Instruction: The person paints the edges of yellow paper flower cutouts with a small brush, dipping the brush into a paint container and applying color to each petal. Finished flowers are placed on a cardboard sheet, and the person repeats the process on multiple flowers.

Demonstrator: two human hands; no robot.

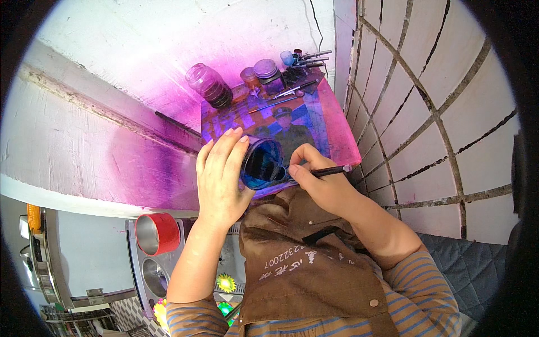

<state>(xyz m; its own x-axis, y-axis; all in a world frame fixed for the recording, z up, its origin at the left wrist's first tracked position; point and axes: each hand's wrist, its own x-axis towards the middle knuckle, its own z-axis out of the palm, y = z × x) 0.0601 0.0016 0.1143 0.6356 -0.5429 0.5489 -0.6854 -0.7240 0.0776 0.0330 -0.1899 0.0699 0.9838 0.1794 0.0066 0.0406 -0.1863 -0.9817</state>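
Note:
My left hand [221, 179] is wrapped around the side of a round, see-through jar [260, 145]. The jar's wide mouth is turned up towards me, and its inside looks dark blue. My right hand [322, 179] grips a slim black-handled tool [330, 171], perhaps a brush or pen. Its pale end sticks out to the right. My thumb and forefinger meet close to the jar's right rim, where a small rounded dark piece [279, 173] shows. The tool's working tip cannot be made out.
A small table with a picture-printed cover [343, 143] stands against the wall. On it are a tilted-looking glass jar [209, 86], a lidded jar [268, 76], an orange-brown pot [250, 77], a thin brush [271, 105] and several pens [313, 59]. A red-sided pot [168, 234] stands lower left.

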